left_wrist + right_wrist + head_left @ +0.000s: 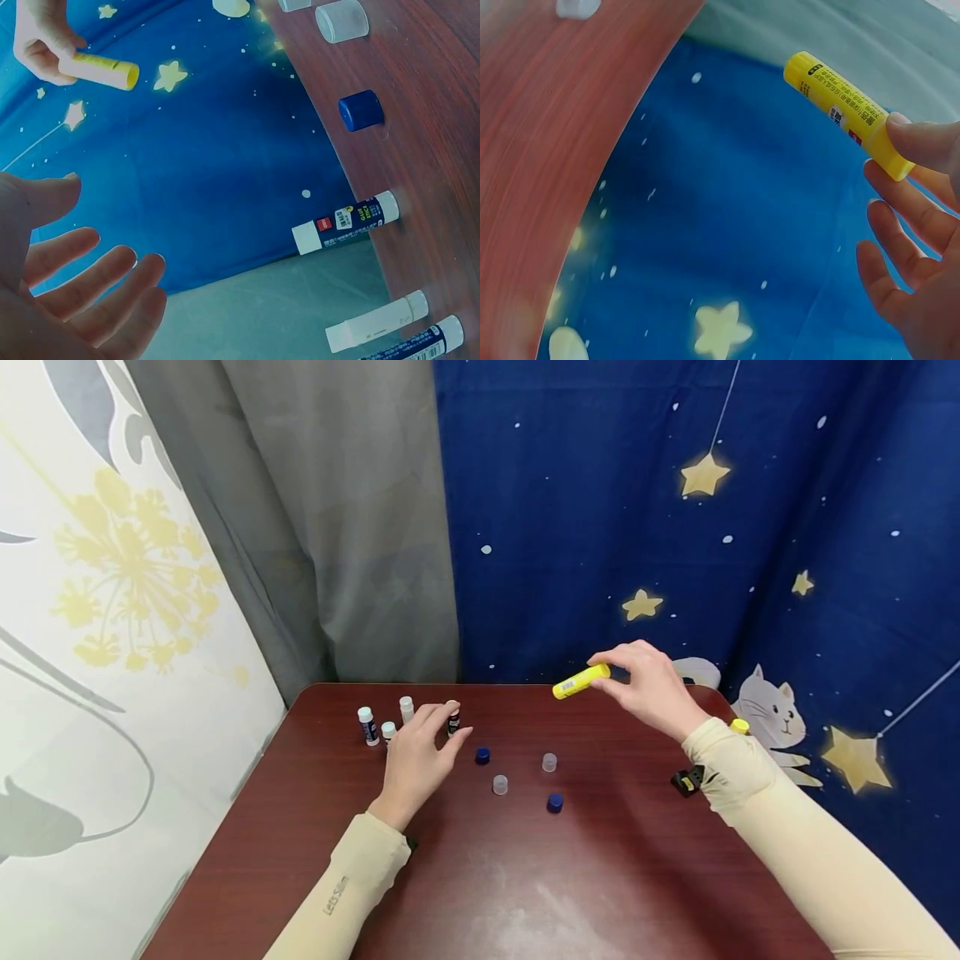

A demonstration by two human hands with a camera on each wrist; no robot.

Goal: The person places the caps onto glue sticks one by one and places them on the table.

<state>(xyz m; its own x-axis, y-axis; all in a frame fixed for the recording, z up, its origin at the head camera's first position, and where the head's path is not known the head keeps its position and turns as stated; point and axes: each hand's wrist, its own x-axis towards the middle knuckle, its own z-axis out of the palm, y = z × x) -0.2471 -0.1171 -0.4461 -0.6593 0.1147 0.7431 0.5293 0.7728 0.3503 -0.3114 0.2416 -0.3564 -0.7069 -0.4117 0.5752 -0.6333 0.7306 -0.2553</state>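
A yellow glue stick (577, 682) is held in the air above the far right part of the table. My right hand (648, 689) pinches it at one end between thumb and fingers. Over the left part of the table is my left hand (423, 760), its fingers spread and loosely bent. In the left wrist view that hand holds nothing and is apart from the dark blue glue stick (349, 223) standing nearby. More white-capped glue sticks, one dark (367, 727) and one white (407, 710), stand to its left. Another behind the hand is partly hidden.
Two blue caps, one farther (482, 756) and one nearer (555, 802), lie mid-table with two clear caps (500, 785). A yellow-topped item (739, 727) shows behind my right sleeve. Grey (375, 527) and blue curtains (562, 527) hang beyond the table's (480, 877) far edge.
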